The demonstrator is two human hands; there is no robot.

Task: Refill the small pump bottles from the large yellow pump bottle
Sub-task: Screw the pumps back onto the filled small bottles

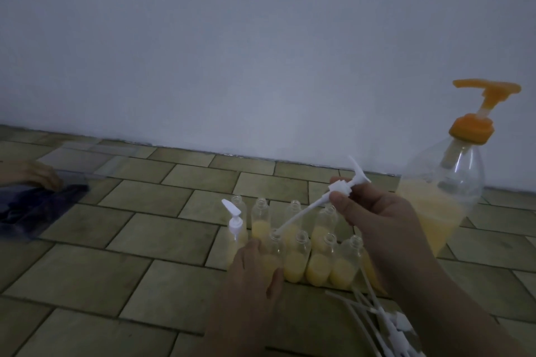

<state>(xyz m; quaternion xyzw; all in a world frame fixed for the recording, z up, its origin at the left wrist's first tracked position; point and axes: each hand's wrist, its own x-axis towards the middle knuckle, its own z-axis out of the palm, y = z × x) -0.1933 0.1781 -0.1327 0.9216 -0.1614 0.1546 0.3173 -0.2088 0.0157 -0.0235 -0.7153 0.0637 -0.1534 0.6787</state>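
I find the small pump bottles [301,246] grouped in two tight rows on the tiled floor [116,269], near the wall edge, each part-filled with yellow liquid. Packing them together appears deliberate: they brace one another and are easy to reach in turn. One bottle at the left end of the group [236,232] already carries its white pump; the others stand open-necked.

My left hand [255,272] curls round the front-left open bottle [275,255], thumb on one side and fingers on the other, evidently to steady it against tipping. My right hand [374,211] pinches a loose white pump head [345,185] at its collar, tilted so the dip tube [301,219] slants down with its tip at that bottle's mouth. I judge this to be the capping step for a bottle already filled.

The large yellow pump bottle [443,197] stands upright at the right, just behind my right hand, roughly a third full, its orange spout pointing left over the group. Spare white pumps [377,313] lie in a loose pile on the floor in front of the rows, under my right forearm, within easy reach.

Another person's hand [32,177] rests on a dark packet [34,211] at the far left.
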